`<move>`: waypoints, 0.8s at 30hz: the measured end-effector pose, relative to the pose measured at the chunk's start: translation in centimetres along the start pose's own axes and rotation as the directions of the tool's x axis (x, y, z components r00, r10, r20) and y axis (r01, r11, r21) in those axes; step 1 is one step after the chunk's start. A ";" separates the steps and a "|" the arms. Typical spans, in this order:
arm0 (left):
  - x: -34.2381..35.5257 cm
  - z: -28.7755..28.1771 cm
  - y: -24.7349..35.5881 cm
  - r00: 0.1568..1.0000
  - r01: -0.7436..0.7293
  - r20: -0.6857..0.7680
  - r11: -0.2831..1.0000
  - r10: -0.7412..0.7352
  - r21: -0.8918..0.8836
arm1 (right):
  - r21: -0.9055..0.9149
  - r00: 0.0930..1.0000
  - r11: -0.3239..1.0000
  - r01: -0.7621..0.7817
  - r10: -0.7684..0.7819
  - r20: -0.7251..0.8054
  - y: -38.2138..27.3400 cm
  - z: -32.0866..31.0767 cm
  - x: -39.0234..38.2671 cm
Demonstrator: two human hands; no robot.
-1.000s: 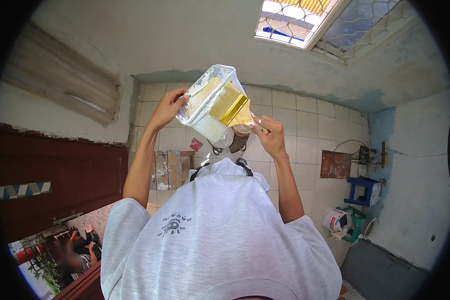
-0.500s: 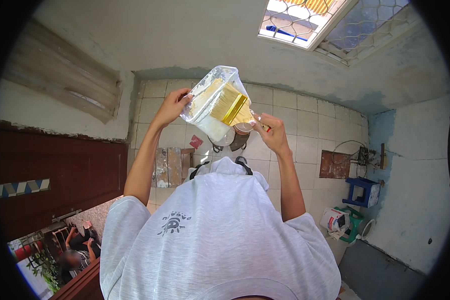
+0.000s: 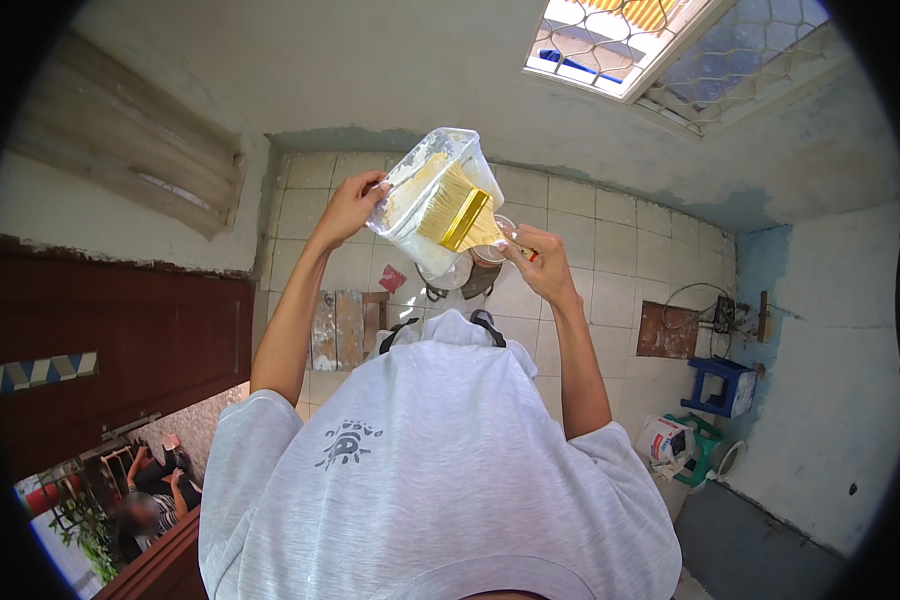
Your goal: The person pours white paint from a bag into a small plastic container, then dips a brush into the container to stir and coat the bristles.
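Note:
My left hand (image 3: 355, 210) grips the left side of a clear plastic tray (image 3: 420, 175), tilted and smeared with white and cream paint. A wide paintbrush (image 3: 460, 215) with pale bristles and a gold band lies across the tray's right part, bristles against it. My right hand (image 3: 540, 262) is closed round the brush's handle at the tray's right. Round containers (image 3: 450, 276) stand on the tiled floor beneath, partly hidden by tray and brush.
A wooden stool (image 3: 338, 330) stands left; a blue stool (image 3: 722, 385), green plastic item (image 3: 705, 440), white bucket (image 3: 668, 440) and brown board (image 3: 665, 330) lie right. Barred window (image 3: 595, 45) above. Brown door (image 3: 120, 340) at left; a person (image 3: 155, 505) sits outside.
The tray, brush and both hands have shifted slightly upward in the picture, the tray a little rightward as well. Both grips are unchanged; the brush stays against the tray.

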State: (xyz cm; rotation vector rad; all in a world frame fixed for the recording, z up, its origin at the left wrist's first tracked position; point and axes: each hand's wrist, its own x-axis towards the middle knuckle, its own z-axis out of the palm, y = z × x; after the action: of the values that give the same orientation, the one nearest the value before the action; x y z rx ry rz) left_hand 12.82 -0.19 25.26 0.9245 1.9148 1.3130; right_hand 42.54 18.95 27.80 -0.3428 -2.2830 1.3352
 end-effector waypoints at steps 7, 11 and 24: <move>0.5 0.3 -1.1 0.998 0.047 -0.026 0.997 -0.049 -0.063 | 0.044 1.000 0.999 0.014 -0.015 0.005 1.6 0.7 0.2; 0.5 0.3 -1.1 0.998 0.054 -0.016 0.996 -0.055 -0.076 | 0.028 0.999 1.000 -0.004 0.003 0.046 1.3 0.8 0.2; 1.0 0.5 -2.7 0.997 0.073 -0.023 0.987 -0.077 -0.140 | -0.029 0.987 0.997 -0.077 0.080 0.140 2.1 1.1 0.5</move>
State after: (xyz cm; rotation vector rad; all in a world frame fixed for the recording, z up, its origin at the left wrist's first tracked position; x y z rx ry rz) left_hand 12.08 0.21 22.42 0.7607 1.8344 1.4018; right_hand 41.48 19.39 25.68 -0.3605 -2.4257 1.4136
